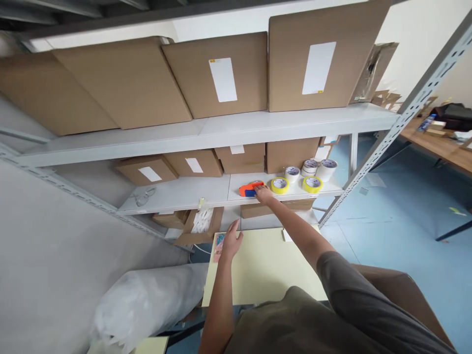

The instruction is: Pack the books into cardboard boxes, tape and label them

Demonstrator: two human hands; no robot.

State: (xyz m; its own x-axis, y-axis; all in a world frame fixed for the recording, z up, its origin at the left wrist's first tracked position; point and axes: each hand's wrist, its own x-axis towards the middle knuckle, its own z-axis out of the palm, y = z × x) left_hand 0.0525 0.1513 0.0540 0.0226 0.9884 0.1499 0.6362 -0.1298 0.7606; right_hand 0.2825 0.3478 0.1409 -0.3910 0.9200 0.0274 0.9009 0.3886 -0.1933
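Orange-and-blue tape dispenser (pixel 248 191): lying on middle shelf (pixel 180 192), long axis paralleling shelf edge, orange end pointing left. Right hand (pixel 264 194): touching right end, grip unclear. Left hand (pixel 231 241): hovering open below shelf.

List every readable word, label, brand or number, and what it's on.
None can be read.
Yellow tape rolls: core print too small.
White tape rolls: core print too small.
White box labels: nothing legible.
Orange-and-blue item: no lettering discernible.
Pink-and-blue sheet: too blurred to tell.
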